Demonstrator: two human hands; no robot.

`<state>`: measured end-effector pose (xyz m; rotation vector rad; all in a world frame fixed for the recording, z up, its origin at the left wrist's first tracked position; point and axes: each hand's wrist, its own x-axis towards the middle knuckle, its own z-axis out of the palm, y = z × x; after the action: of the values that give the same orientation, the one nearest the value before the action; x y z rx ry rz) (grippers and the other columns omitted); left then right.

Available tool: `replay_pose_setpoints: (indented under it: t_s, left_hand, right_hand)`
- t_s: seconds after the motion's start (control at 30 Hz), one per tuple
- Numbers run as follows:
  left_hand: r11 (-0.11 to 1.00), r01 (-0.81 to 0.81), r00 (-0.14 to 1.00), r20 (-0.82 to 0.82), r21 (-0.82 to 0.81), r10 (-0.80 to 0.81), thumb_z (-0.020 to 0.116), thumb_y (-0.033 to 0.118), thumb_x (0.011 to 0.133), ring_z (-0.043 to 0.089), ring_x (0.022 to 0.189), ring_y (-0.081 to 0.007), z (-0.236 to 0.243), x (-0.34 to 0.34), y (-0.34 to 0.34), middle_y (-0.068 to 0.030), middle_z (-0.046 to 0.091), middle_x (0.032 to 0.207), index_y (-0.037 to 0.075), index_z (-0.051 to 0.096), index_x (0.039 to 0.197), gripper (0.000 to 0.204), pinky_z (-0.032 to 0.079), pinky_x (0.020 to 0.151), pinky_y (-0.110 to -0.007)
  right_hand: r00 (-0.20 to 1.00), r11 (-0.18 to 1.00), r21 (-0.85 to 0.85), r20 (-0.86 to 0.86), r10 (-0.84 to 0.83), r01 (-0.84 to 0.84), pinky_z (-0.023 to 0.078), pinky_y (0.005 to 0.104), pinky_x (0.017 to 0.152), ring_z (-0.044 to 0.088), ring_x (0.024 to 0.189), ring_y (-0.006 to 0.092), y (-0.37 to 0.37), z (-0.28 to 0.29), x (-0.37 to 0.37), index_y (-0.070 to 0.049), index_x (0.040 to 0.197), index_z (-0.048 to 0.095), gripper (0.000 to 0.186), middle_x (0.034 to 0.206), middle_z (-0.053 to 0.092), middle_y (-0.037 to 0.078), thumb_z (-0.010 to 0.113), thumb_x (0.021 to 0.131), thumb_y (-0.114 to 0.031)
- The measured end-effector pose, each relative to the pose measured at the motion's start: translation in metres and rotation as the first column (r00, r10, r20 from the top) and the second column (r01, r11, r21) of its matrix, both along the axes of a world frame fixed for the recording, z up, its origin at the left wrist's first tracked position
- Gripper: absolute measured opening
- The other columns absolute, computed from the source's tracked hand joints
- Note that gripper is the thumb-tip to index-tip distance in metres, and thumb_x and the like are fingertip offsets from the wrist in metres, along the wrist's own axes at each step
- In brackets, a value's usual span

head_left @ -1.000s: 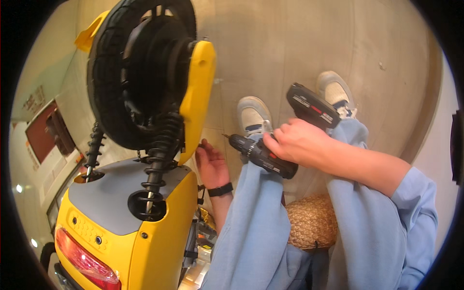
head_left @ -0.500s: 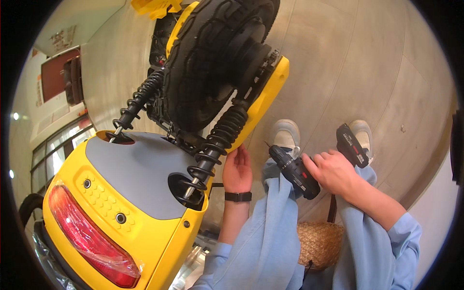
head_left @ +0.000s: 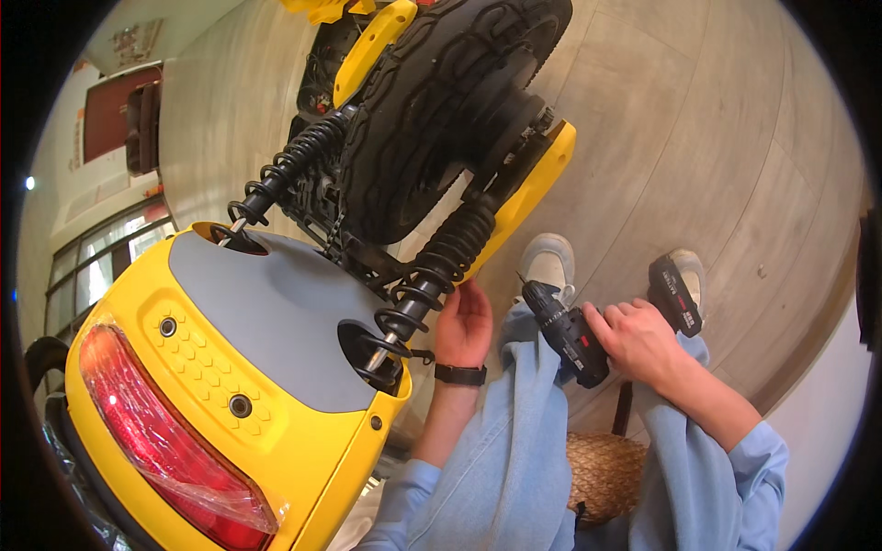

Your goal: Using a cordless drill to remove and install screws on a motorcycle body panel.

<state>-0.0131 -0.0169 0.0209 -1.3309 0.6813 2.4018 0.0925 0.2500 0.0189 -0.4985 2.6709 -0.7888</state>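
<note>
My right hand grips a black cordless drill, bit pointing up, its battery beside my right shoe. My left hand is raised at the yellow swing arm, fingers bent, fingertips and whatever they hold hidden. Next to it are a black coil shock absorber and a black tyre. The yellow scooter body has a grey panel and a red tail light under clear film. A second shock stands at the left.
My legs and shoes are below the drill, with a woven seat between the legs. Light plank floor surrounds the wheel. A pale wall edge runs at right; a glazed doorway is far left.
My view has shifted, so the wheel now sits further right and my hands and drill lower. My left hand remains at the yellow arm; my right still grips the drill.
</note>
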Motion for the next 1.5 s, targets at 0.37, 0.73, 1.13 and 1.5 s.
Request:
replay_pose_setpoints:
  t_s: [0.37, 0.73, 1.13, 1.5]
  left_hand:
    - [0.991, -0.076, 0.996, 0.042, -0.111, 0.082, 0.064, -0.006, 0.086, 0.065, 0.099, -0.0216, -0.007, 0.000, -0.010, -0.0106, 0.066, 0.104, 0.002, 0.061, 0.107, 0.024, 0.057, 0.089, -0.033]
    - [0.984, -0.092, 0.991, 0.081, -0.151, 0.105, 0.063, 0.003, 0.091, 0.065, 0.104, -0.0203, -0.005, 0.002, -0.012, -0.0093, 0.067, 0.109, 0.003, 0.061, 0.114, 0.024, 0.058, 0.085, -0.030]
    - [0.993, -0.046, 0.999, 0.005, -0.113, 0.047, 0.061, 0.001, 0.092, 0.066, 0.101, -0.0205, -0.014, 0.005, -0.006, -0.0106, 0.068, 0.108, 0.000, 0.060, 0.113, 0.022, 0.057, 0.087, -0.030]
    - [0.980, 0.108, 0.992, -0.045, -0.166, -0.117, 0.061, 0.009, 0.092, 0.062, 0.096, -0.0168, -0.021, 0.016, -0.001, -0.0071, 0.066, 0.105, 0.007, 0.061, 0.115, 0.023, 0.053, 0.090, -0.034]
  right_hand:
    - [0.999, 0.999, 0.024, 0.027, 0.028, -0.028, 0.047, 0.0339, 0.067, 0.063, 0.074, 0.0216, 0.001, 0.003, 0.001, -0.002, 0.121, 0.057, 0.045, 0.081, 0.062, 0.006, 0.057, 0.077, -0.010]
    - [0.999, 1.000, 0.001, 0.045, 0.014, -0.014, 0.047, 0.0346, 0.068, 0.063, 0.074, 0.0224, 0.000, 0.004, -0.001, -0.001, 0.121, 0.057, 0.047, 0.079, 0.062, 0.007, 0.059, 0.075, -0.010]
    - [0.999, 1.000, -0.012, 0.049, 0.004, -0.003, 0.047, 0.0347, 0.067, 0.062, 0.074, 0.0227, 0.003, -0.004, 0.004, -0.001, 0.120, 0.057, 0.047, 0.079, 0.061, 0.007, 0.059, 0.075, -0.010]
    - [0.984, 0.997, -0.074, -0.174, -0.034, 0.021, 0.046, 0.0311, 0.062, 0.059, 0.070, 0.0188, 0.002, -0.005, -0.002, -0.004, 0.118, 0.058, 0.045, 0.078, 0.056, 0.004, 0.059, 0.073, -0.010]
